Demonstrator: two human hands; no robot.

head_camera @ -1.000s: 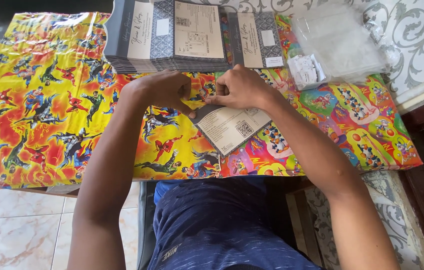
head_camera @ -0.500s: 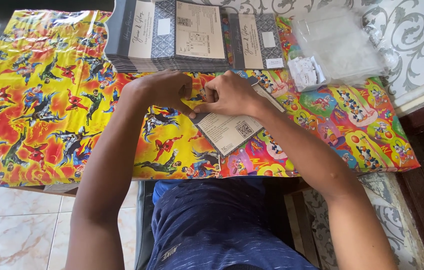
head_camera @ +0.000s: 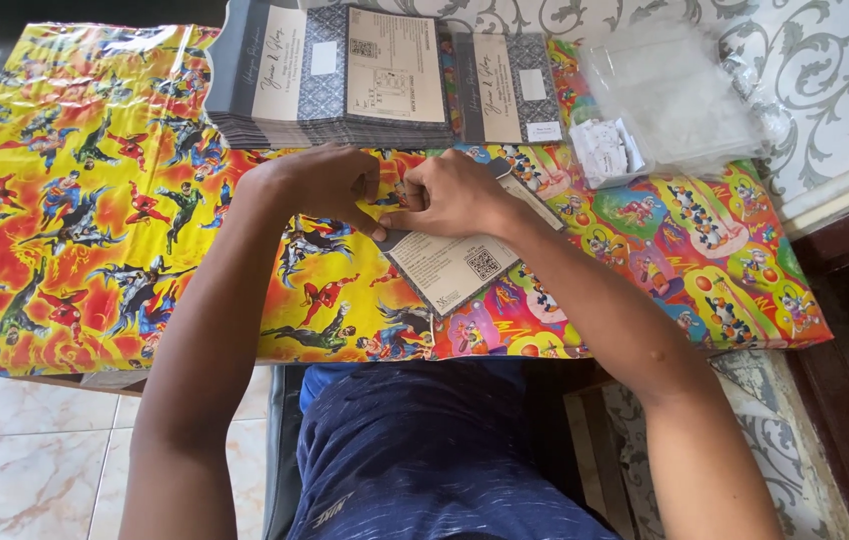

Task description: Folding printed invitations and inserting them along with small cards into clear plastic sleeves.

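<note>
Your left hand (head_camera: 330,185) and right hand (head_camera: 455,195) meet at the middle of the tabletop (head_camera: 75,250), fingers pressed together on the top corner of a beige printed card (head_camera: 450,268). Both grips pinch that same corner, so neither hand is nearer. The card lies directly below your grips, towards you, its long axis slanting from upper left to lower right, with a small square code patch near its middle. Beyond your hands a tall stack of grey-and-beige cards (head_camera: 330,85) sits at the far edge, a second, lower pile (head_camera: 510,95) just to its right. Further right lie small white labels (head_camera: 605,150) beside a heap of clear plastic sleeves (head_camera: 680,95). The tabletop wears bright cartoon-print wrapping paper.
</note>
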